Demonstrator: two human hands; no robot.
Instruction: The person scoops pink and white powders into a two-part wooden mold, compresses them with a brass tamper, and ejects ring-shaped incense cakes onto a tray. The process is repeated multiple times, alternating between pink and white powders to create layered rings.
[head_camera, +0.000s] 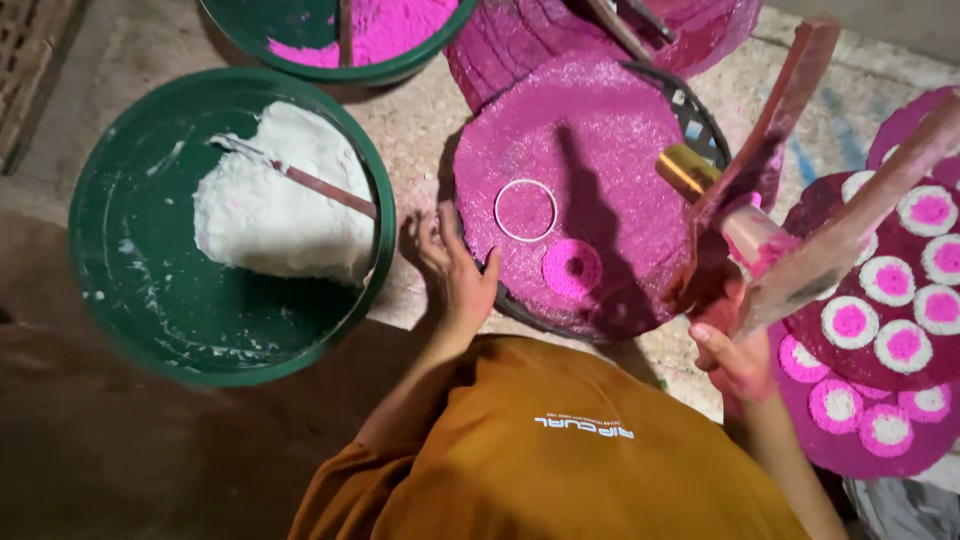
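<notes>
L hand (455, 275) rests w/ fingers spread loose on the near-left rim of the pink disc (590, 180), gripping nothing; white ring (525, 210) lies on the disc just right of it. R hand (740, 360) is clenched round stained sticks (800, 240), near-right of the disc, beside dotted discs (890, 330). Green tub (130, 200) w/ white paste sits left.
</notes>
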